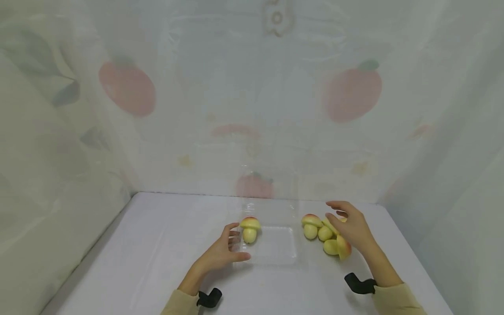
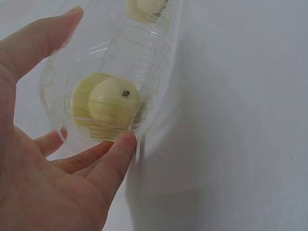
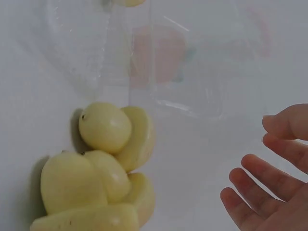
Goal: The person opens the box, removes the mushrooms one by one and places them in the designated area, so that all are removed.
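Observation:
A clear plastic clamshell box (image 1: 275, 245) lies on the white table with its lid standing up at the back. One toy mushroom (image 1: 250, 229), yellow with a reddish cap top, sits in its left end. My left hand (image 1: 222, 253) holds the box by that end, thumb along the front rim and fingers against the side wall; the mushroom (image 2: 113, 101) shows through the plastic. Over the right-hand cluster of toy mushrooms (image 3: 72, 185) hovers my right hand (image 1: 351, 227), fingers loosely bent and nothing between them. It partly hides that cluster in the head view.
Translucent curtains with printed fruit (image 1: 352, 94) hang behind the table and along both sides. The white table top (image 1: 157, 245) stretches left of the box. A black wrist mount (image 1: 210, 298) sticks out from each sleeve.

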Motion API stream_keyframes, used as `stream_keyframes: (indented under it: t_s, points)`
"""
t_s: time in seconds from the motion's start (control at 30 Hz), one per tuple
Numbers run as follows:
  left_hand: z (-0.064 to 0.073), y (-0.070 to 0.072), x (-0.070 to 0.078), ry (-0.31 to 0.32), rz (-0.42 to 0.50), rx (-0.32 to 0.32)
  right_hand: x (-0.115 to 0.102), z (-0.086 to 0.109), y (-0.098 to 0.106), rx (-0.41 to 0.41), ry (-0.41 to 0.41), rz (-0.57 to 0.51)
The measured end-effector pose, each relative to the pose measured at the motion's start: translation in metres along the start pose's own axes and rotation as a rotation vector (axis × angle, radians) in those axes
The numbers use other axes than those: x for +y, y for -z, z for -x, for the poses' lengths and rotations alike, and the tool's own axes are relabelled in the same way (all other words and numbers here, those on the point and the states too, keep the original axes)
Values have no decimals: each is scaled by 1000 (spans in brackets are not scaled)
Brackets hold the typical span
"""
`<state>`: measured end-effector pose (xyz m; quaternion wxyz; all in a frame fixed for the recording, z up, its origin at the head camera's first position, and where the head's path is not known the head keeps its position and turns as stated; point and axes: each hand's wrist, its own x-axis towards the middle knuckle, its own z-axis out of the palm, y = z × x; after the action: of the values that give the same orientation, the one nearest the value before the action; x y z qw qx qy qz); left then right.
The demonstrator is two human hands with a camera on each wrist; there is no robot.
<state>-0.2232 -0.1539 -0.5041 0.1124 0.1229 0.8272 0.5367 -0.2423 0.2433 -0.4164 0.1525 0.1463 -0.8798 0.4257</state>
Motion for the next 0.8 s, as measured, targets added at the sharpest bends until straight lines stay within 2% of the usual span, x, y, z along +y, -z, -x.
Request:
stream_keyframes:
  t_s: [0.43, 0.6, 0.8]
  points:
    - [-1, -1, 1, 16, 2, 4, -22, -10, -20, -72, -2, -50]
    - [-2, 0, 2, 11, 1, 1, -31, -15, -31, -70, 20, -77]
    - [0, 0, 2, 19, 5, 9, -41, -18, -47, -88, -14, -145]
